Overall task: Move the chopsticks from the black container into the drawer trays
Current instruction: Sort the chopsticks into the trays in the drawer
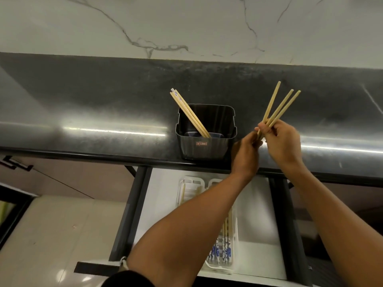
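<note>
A black container [204,146] stands at the front edge of the dark counter, with a few wooden chopsticks [188,112] leaning to its left corner. To its right my right hand [281,141] grips three plain wooden chopsticks [279,106], fanned upward. My left hand [245,154] pinches the lower ends of that bunch. Below the counter an open drawer [259,235] holds white trays [219,266]. Blue-patterned chopsticks [220,249] lie in the right tray, and a plain stick [182,193] shows in the left one. My forearms hide much of the trays.
The dark counter [83,112] runs left to right, with a marble-patterned wall [186,23] behind it. Dark drawer rails [128,214] frame the drawer on both sides. Pale floor tiles [51,235] lie at lower left.
</note>
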The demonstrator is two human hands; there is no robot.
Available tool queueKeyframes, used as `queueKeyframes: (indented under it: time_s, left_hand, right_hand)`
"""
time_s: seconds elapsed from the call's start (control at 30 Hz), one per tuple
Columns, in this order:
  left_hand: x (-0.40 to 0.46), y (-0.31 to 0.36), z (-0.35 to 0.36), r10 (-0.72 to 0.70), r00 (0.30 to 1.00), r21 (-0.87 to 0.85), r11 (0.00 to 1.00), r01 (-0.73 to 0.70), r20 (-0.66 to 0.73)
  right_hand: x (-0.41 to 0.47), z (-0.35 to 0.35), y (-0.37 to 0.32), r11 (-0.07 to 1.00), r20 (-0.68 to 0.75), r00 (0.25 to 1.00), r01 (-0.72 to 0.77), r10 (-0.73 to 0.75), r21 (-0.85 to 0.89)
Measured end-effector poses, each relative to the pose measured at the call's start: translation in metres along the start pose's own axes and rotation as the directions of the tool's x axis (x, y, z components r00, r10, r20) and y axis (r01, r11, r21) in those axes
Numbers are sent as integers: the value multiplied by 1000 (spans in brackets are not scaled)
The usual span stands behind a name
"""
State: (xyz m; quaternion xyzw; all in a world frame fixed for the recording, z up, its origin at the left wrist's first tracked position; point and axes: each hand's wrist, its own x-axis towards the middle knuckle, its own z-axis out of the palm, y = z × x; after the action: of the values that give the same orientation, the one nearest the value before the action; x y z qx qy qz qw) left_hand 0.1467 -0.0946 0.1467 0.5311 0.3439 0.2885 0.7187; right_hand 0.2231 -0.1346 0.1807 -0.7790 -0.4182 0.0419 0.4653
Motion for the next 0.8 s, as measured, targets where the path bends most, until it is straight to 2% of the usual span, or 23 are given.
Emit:
queueKeyframes:
  time_s: [0.1, 0.17, 0.3, 0.37, 0.4, 0.47, 0.57, 0.63, 0.7, 0.8]
  left_hand:
    - [-1, -2, 1, 28, 999, -96, 995, -26, 16]
    - [-1, -5, 0, 9, 1000, -115, 993, -6, 22]
    - [4, -20, -5, -19, 999, 180, 983, 26, -39]
    - [3, -19, -6, -27, 999, 131, 991, 33, -45]
    - [1, -18, -6, 29, 999, 150, 988, -23, -40]
    - [-4, -13, -8, 257, 966, 330, 911, -247, 13]
    - [-27, -12, -22, 385, 905, 472, 774, -423, 180]
    - [-53, -16, -44, 359, 894, 515, 731, -448, 268]
    - [-81, -27, -72, 303, 907, 565, 710, -420, 293]
    - [-116, -45, -115, 119, 964, 674, 695, -252, 238]
  right_hand:
    - [0, -3, 1, 1000, -32, 999, 30, -30, 0]
    - [-3, -3, 5, 1000, -3, 1000, 9, -9, -12]
    - [-13, 2, 13, 995, 90, 994, -59, 66, -82]
    - [-12, 0, 11, 995, 89, 993, -69, 76, -74]
    - [-11, -4, 8, 995, 89, 993, -73, 79, -64]
    - [-8, -15, 0, 997, 115, 990, -73, 77, -38]
    - [-18, -33, -12, 994, 253, 963, -101, 89, 31]
    - [-40, -36, -21, 991, 379, 921, -118, 87, 59]
    - [-70, -25, -30, 980, 494, 862, -182, 117, 86]
    - [-112, 15, -37, 958, 597, 782, -276, 177, 77]
